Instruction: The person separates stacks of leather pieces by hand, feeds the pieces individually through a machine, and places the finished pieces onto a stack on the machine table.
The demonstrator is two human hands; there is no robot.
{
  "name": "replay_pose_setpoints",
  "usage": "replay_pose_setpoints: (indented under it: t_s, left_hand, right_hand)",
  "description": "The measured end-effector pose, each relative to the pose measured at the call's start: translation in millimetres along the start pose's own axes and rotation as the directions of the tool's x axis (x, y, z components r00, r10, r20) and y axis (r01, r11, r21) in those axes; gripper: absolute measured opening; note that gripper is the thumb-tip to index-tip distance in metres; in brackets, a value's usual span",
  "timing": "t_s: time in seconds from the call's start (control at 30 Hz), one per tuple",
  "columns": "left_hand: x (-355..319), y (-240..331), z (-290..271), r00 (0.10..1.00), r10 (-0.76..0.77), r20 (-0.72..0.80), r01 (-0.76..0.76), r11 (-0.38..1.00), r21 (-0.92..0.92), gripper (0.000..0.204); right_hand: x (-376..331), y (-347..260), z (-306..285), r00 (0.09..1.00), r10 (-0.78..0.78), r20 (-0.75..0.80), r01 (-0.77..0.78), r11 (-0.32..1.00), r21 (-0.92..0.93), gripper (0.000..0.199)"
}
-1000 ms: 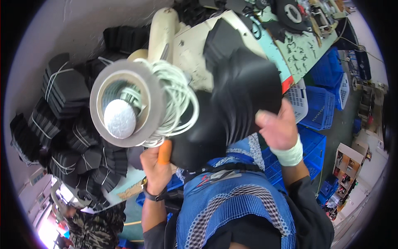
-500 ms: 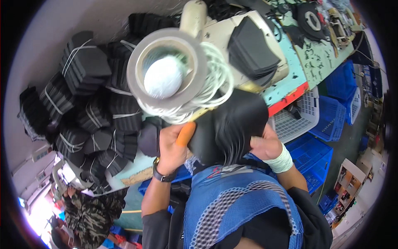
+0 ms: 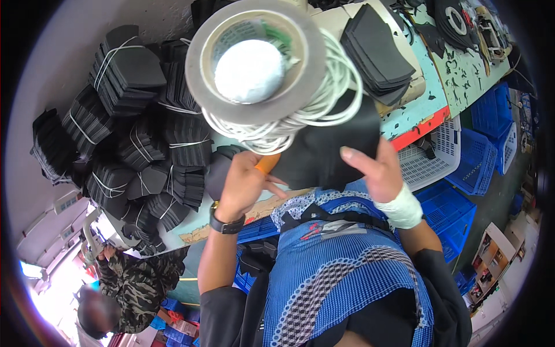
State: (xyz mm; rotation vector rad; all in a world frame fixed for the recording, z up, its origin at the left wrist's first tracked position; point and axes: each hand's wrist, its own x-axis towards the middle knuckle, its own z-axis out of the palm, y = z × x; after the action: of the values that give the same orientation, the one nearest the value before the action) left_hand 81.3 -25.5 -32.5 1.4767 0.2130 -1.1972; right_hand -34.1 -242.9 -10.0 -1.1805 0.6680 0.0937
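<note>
A stack of black foam sheets [image 3: 326, 156] is between my two hands, above the table edge in front of me. My left hand [image 3: 243, 182], with an orange cover [image 3: 267, 163] on its thumb, pinches the left edge of the stack. My right hand [image 3: 378, 176], its wrist wrapped in white, holds the right side with the thumb on top; its other fingers are mostly hidden. Directly beyond hangs or stands a large tape roll [image 3: 199, 75] with a white ball [image 3: 250, 70] in its core. Loops of white elastic bands [image 3: 335, 81] surround it and overlap the stack's far part.
Tied bundles of black foam pieces [image 3: 130, 69] crowd the table's left side. A loose foam stack [image 3: 378, 52] lies on a cream machine bed [image 3: 419, 89]. Right of the table are a white basket [image 3: 430, 165] and blue crates [image 3: 445, 214]. Another person in camouflage [image 3: 139, 289] works at lower left.
The stack's fanned near edges no longer show; it looks flatter and more even. My right hand has shifted up along its side, and the left fingers have spread a little under it.
</note>
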Motion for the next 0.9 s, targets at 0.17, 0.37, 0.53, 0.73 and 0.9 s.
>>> replay_pose_setpoints:
  t_s: [0.17,0.37,0.53,0.73,0.9]
  left_hand:
    - [-6.2,-8.9,-7.6,0.999,0.04,-0.002,-0.038,0.926,-0.376,0.025]
    - [0.9,-3.0,-3.2,0.998,0.011,-0.066,-0.018,0.995,-0.102,0.028]
    - [-3.3,-10.0,-7.0,1.0,-0.013,0.006,0.014,0.937,-0.349,0.023]
    - [11.8,-6.1,14.7,1.0,-0.008,0.004,0.009,0.978,-0.209,0.035]
    - [6.0,-15.9,55.8,0.928,0.099,0.359,-0.145,0.984,0.103,0.077]
  right_hand:
    - [1.8,-10.4,-5.2,0.997,-0.072,-0.03,0.07,0.994,-0.08,0.033]
    - [2.0,-8.3,-5.2,0.994,-0.079,-0.074,0.073,0.994,-0.077,0.032]
    - [3.6,-5.5,-4.6,0.998,-0.054,-0.042,0.047,0.987,-0.152,0.031]
    - [-0.2,-15.4,-12.2,0.994,-0.087,-0.073,0.079,0.991,-0.11,0.033]
    - [-27.5,-27.8,-20.2,0.986,-0.123,0.111,0.155,0.921,-0.356,0.075]
